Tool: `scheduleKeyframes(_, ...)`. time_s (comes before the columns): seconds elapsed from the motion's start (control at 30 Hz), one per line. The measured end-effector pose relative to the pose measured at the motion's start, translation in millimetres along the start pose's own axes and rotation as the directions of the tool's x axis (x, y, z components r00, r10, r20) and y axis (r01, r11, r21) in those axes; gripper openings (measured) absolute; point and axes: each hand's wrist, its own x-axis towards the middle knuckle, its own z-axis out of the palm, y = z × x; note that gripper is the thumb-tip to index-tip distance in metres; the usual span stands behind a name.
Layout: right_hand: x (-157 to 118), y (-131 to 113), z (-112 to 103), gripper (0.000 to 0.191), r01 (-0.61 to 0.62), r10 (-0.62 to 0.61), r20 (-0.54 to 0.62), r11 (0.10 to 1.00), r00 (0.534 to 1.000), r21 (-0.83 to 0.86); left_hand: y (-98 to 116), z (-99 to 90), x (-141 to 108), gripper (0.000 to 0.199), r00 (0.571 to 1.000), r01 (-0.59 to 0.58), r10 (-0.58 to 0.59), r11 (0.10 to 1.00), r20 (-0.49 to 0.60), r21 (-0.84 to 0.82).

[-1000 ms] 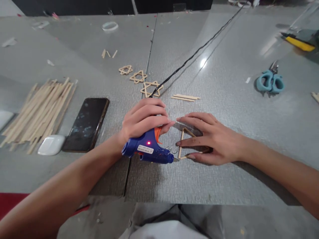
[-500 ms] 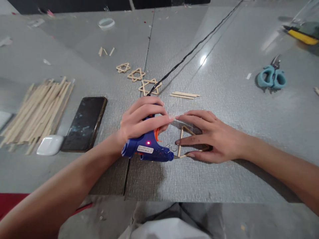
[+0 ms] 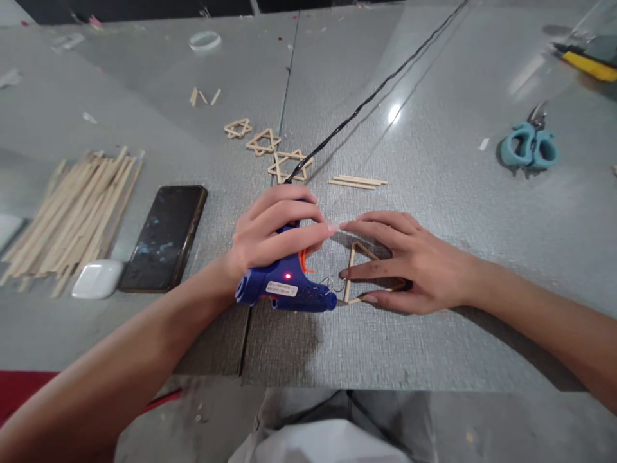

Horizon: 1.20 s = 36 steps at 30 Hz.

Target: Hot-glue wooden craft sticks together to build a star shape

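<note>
My left hand [image 3: 279, 225] is wrapped round the handle of a blue glue gun [image 3: 299, 289] with a lit red light. The gun's nozzle meets the lower left corner of a triangle of thin wooden sticks [image 3: 350, 273]. Spread over that triangle, my right hand [image 3: 405, 263] rests with its fingers apart, thumb and a finger touching the sticks and hiding its right part. The fingertips of both hands nearly meet above it. Several loose sticks [image 3: 357, 182] lie just beyond. Three stick stars [image 3: 290, 166] stand in a diagonal row behind the gun.
A black cable [image 3: 366, 103] runs from the gun to the far edge. On the left are a stick pile [image 3: 77, 218], a phone [image 3: 164, 238] and a white case [image 3: 98, 279]. Blue-handled cutters [image 3: 529, 146] and a yellow tool [image 3: 589, 65] lie right. A ring [image 3: 205, 42] is far back.
Both hands and the glue gun hold practically the same pose over the triangle. The whole view has shifted very slightly.
</note>
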Motion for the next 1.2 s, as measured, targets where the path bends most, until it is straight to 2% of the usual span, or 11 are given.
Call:
scheduleKeyframes(0.23, 0.4, -0.1, 0.0, 0.035, -0.003, 0.003, 0.0, 1.0, 1.0, 0.008, -3.6, 1.1, -1.3, 0.009, 0.998, 0.034, -0.033, 0.999, 0.045, -0.008)
scheduleKeyframes(0.47, -0.1, 0.4, -0.3, 0.036, 0.002, -0.002, 0.004, 1.0, 1.0, 0.003, -2.8, 1.8, 0.5, 0.01, 0.998, -0.051, 0.05, 0.998, -0.03, -0.033)
scheduleKeyframes(0.57, 0.0, 0.7, -0.3, 0.036, -0.003, 0.003, 0.003, 1.0, 1.0, 0.006, -3.2, 1.6, -0.2, 0.008, 1.0, -0.024, 0.024, 1.0, 0.007, -0.009)
scheduleKeyframes(0.8, 0.5, 0.0, -1.5, 0.036, -0.001, 0.001, 0.011, 1.0, 1.0, -0.001, -3.9, 3.8, -1.6, 0.025, 0.997, 0.071, -0.072, 0.997, 0.017, 0.034)
scheduleKeyframes(1.03, 0.4, 0.5, -1.6, 0.036, 0.003, -0.003, 0.014, 1.0, 1.0, -0.01, -4.3, 5.3, -1.3, 0.019, 1.0, 0.008, -0.007, 0.999, -0.02, 0.047)
scheduleKeyframes(1.2, 0.3, 0.5, -1.3, 0.036, 0.003, -0.003, 0.01, 1.0, 1.0, -0.004, -4.4, 5.3, -2.2, 0.022, 0.998, 0.059, -0.058, 0.996, -0.016, 0.06)
